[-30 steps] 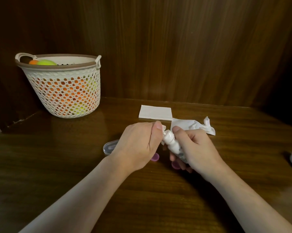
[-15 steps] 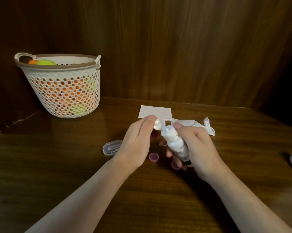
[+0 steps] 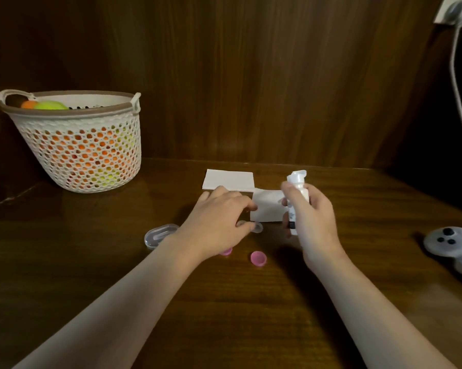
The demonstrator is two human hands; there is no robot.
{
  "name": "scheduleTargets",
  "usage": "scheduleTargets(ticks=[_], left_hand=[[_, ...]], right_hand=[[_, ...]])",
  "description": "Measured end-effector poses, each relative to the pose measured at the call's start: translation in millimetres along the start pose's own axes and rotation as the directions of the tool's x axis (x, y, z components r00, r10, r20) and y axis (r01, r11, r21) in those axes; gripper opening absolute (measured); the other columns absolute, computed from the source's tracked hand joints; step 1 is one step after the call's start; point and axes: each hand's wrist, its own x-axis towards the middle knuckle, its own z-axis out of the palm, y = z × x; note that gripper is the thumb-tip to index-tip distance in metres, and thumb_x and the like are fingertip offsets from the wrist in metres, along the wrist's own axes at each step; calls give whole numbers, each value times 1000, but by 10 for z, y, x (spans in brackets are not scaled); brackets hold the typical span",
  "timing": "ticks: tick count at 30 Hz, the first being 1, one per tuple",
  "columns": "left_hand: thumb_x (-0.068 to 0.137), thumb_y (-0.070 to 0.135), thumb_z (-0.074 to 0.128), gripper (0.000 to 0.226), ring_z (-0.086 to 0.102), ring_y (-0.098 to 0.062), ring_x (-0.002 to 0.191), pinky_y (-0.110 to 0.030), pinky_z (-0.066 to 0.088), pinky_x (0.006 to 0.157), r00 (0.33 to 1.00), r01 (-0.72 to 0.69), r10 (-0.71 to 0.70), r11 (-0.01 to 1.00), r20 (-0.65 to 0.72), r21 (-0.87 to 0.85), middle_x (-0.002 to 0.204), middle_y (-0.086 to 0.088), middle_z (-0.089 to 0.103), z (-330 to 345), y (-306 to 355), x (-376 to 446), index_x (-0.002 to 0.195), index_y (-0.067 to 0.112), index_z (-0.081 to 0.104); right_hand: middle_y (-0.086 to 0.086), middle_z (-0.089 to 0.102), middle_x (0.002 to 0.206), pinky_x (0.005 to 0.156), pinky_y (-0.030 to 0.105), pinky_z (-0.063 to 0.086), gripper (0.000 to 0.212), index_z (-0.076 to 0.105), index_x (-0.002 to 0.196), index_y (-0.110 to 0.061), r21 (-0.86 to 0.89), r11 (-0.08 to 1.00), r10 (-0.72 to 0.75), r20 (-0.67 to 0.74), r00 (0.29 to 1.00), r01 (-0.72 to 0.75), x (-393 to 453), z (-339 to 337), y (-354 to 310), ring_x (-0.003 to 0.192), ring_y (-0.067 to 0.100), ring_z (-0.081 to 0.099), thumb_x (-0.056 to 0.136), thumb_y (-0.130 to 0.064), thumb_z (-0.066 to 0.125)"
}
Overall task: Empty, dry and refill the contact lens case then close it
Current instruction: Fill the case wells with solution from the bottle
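Observation:
My right hand (image 3: 315,217) grips a small white solution bottle (image 3: 300,189) upright above the table, its flip cap open at the top. My left hand (image 3: 219,222) lies low over the table with its thumb and fingertips pinching the clear contact lens case (image 3: 256,227), which is mostly hidden under the fingers. One pink cap (image 3: 258,258) lies loose in front of the case. A second pink cap (image 3: 226,251) peeks out from under my left wrist.
A folded white tissue (image 3: 228,179) and a used tissue (image 3: 267,206) lie behind the hands. A clear oval box (image 3: 160,233) sits left of my left hand. A mesh basket (image 3: 72,145) of balls stands far left, a white controller (image 3: 451,245) at the right edge.
My left hand flipped the bottle's cap open, let go of it and dropped to the lens case. My right hand raised the bottle upright and moved it to the right.

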Motion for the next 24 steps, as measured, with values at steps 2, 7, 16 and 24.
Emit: scheduleTargets(ticks=[2,7,16,24], left_hand=[[101,54,61,44,41,-15,141,-48,30,119,999,-23,20,998,49,51,149,11,57,52,14,83,143,40,58],[101,54,61,33,46,-14,127,-44,34,110,1000,-17,16,999,24,42,137,13,62,185,5,126,131,42,66],[103,49,59,28,45,-8,129,-41,33,114,994,9,-21,995,-109,-104,134,18,59,-23,155,-301,130,42,64],[102,43,64,27,39,4,134,-40,29,122,999,-21,29,959,24,-284,131,26,54,-6,231,-1215,129,45,65]], right_hand=[[-51,57,71,34,2,35,11,67,90,-49,3,1000,17,36,999,-17,24,1,59,65,-36,50,95,-58,69],[-52,54,62,33,2,35,14,57,89,-48,31,999,5,48,999,-7,80,-18,149,57,-36,48,96,-55,68],[-27,55,103,46,10,46,18,48,109,-49,67,998,11,72,997,-16,-29,-79,98,85,4,65,101,-50,64],[-14,63,116,61,10,55,54,42,136,-44,30,999,23,200,980,-29,-744,-467,76,86,-9,72,94,-49,76]])
